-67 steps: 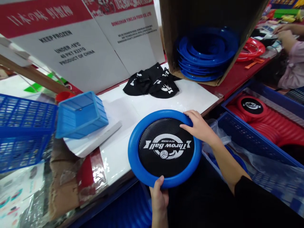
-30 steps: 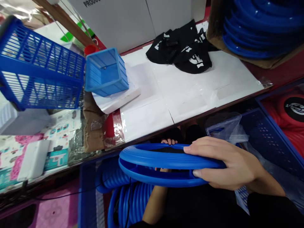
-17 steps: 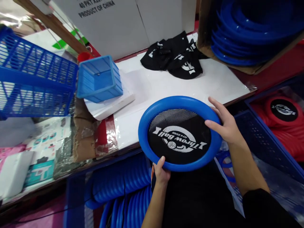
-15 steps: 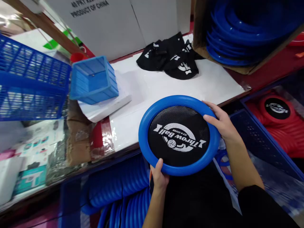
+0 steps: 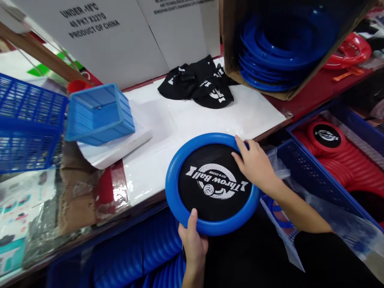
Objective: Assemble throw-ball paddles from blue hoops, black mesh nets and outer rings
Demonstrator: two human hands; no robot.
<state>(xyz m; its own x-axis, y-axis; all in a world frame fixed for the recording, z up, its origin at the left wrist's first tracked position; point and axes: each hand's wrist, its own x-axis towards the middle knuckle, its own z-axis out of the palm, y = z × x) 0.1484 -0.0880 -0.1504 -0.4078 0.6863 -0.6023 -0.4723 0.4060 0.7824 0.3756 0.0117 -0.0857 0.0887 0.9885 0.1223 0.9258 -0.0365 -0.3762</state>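
A flying disc (image 5: 213, 185) with a blue ring and a black mesh centre printed "Throw Ball" is held up in front of the table's near edge. My left hand (image 5: 193, 240) grips its near rim, thumb on top and fingers underneath. At the far right rim, my right hand (image 5: 255, 162) is closed around the ring, with thumb and forefinger on the upper side and the other fingers partly hidden. Black printed mesh pieces (image 5: 199, 86) lie in a pile on the white table top (image 5: 168, 116) beyond the disc.
A carton (image 5: 288, 94) of stacked blue rings stands at the back right. On the left are a light blue bin (image 5: 99, 114) and a blue basket (image 5: 27, 124). Red discs (image 5: 327, 136) fill a crate at right. Blue rings (image 5: 135, 252) sit below the table edge.
The view has shifted, so the table things appear further left. My right hand has moved along the rim towards the far side, while my left hand keeps its grip.
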